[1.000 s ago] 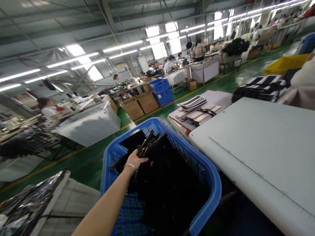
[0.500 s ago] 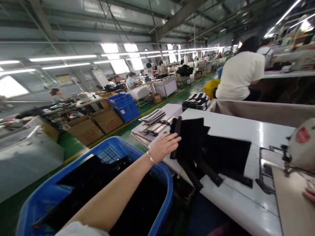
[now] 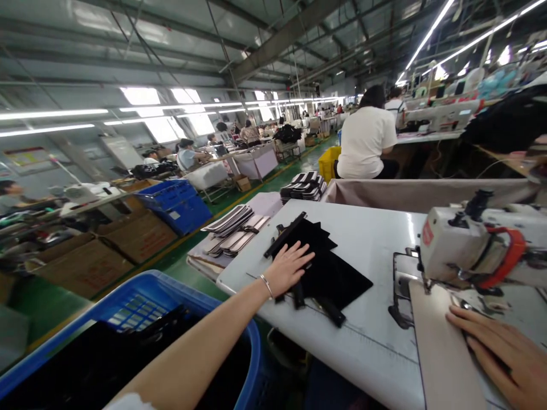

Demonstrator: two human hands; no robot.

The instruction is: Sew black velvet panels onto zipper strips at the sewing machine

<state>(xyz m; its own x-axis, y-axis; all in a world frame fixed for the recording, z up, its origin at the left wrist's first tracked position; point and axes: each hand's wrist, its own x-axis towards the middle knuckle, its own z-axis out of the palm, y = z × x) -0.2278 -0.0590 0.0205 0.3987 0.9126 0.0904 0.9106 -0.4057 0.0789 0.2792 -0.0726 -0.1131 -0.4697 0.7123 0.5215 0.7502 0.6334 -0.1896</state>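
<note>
Head view: left grip spread flat on a fan of black pieces

The left grip (image 3: pixel 292 266) lies palm down with its fingers apart, pressed on top of the black pieces (image 3: pixel 339 276) rather than clamped round them. They sit on the pale desk (image 3: pixel 363 228), directly under that grip and spreading out to its right. A dark bar (image 3: pixel 290 230) runs along one edge, just beyond the fingertips; another bar end (image 3: pixel 332 314) pokes out on the near side, to the right of the wrist.

The pieces look thin and light, probably soft or mildly flexible in the sheet and stiffer along the bars. Layered so loosely, they would likely slide over one another on the smooth desk. Pinching a barred edge seems the surest hold; a free corner may well lift only one layer.

Well to the right of the left grip, the right grip (image 3: pixel 504 347) has its fingers stretched out over the edge of a beige panel (image 3: pixel 440 353), beside the sewing machine (image 3: pixel 453 245). The blue basket (image 3: pixel 255 347), below and left of the left grip, holds more black material (image 3: pixel 106 347).
</note>
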